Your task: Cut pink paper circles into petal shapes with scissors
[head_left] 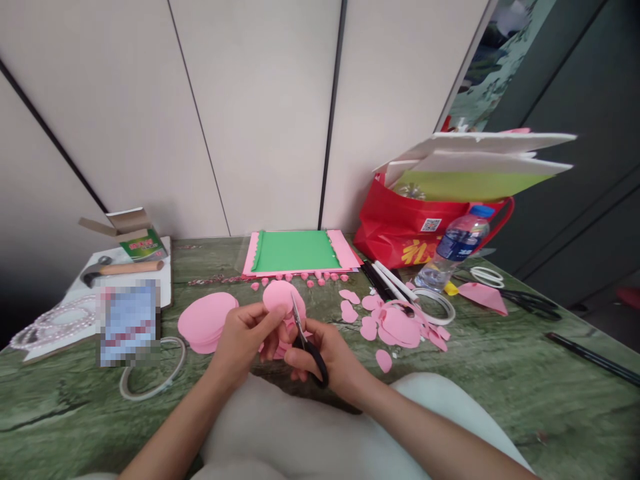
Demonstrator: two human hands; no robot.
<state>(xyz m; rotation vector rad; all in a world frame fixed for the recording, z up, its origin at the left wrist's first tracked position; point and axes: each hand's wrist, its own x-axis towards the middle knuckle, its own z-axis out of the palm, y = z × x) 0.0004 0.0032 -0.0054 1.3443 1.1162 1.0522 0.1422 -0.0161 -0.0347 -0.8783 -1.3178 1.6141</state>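
Between the thumb and fingers of my left hand (253, 333) is a rounded pink paper piece (277, 295), held up over the table. My right hand (327, 357) grips black-handled scissors (314, 363), whose blades point up and lie against the paper's right side. Whether the blades are cutting into it I cannot tell. More pink paper lies partly hidden beneath my hands. Left of them rests a stack of pink paper ovals (207, 320). On the right, a heap of pink cut pieces (400, 325) is spread with loose petal shapes (369, 328) around it.
Green and pink sheets (297, 251) lie at the back behind small pink curled pieces (310, 283). A red bag (385, 223), water bottle (457, 247) and tape roll (437, 307) stand or lie right. Left are a hammer (125, 268), bead strings (55, 323) and another tape roll (150, 393).
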